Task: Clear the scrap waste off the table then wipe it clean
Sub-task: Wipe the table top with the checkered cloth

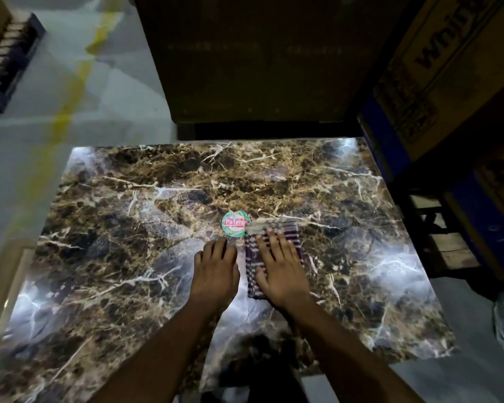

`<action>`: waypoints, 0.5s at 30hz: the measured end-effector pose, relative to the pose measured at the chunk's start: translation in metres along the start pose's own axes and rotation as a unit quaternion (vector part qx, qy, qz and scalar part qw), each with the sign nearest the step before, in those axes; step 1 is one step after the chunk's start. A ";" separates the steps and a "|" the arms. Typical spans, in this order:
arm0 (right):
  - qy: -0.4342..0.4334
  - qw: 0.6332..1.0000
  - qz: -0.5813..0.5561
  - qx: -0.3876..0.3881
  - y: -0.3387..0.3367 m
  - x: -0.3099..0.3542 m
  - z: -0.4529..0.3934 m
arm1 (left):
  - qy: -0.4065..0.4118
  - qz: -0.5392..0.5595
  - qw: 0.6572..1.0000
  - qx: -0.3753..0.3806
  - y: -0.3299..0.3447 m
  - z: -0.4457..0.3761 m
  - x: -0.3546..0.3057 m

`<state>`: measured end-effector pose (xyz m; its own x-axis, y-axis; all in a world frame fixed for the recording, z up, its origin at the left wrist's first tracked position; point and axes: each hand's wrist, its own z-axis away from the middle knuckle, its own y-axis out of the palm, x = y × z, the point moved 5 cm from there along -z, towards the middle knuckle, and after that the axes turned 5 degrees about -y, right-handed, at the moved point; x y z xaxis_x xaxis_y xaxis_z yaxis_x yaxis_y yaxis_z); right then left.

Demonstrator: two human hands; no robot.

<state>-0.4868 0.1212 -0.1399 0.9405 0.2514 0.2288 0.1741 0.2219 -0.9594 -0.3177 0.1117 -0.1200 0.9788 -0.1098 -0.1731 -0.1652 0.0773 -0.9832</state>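
Right hand [280, 266] flat on folded cloth [274, 251], long axis pointing away.

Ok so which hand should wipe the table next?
The right hand. It lies flat on the folded cloth, ready to push it across the table. The left hand rests bare beside it, near the round sticker.

A glossy table [146, 216] with a brown marble pattern carries a round sticker [235, 224] near its middle. Just right of the sticker lies a folded checked cloth [252, 257]. Both hands rest flat: the left hand [216, 269] on bare tabletop, the right hand [280, 266] on the cloth.
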 end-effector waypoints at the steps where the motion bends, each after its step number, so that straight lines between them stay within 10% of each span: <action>1: -0.016 1.000 0.006 0.006 -0.002 -0.010 -0.001 | -0.002 -0.008 1.000 -0.001 0.001 -0.006 0.000; 15: 0.050 0.998 -0.001 -0.029 -0.031 -0.064 -0.120 | 0.002 -0.018 1.000 -0.018 0.000 -0.092 -0.001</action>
<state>-0.5173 -0.0150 -0.1448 0.9640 0.1560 0.2154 0.1893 0.1666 -0.9677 -0.3297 0.0203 -0.1248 0.9838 -0.1157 -0.1368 -0.1332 0.0376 -0.9904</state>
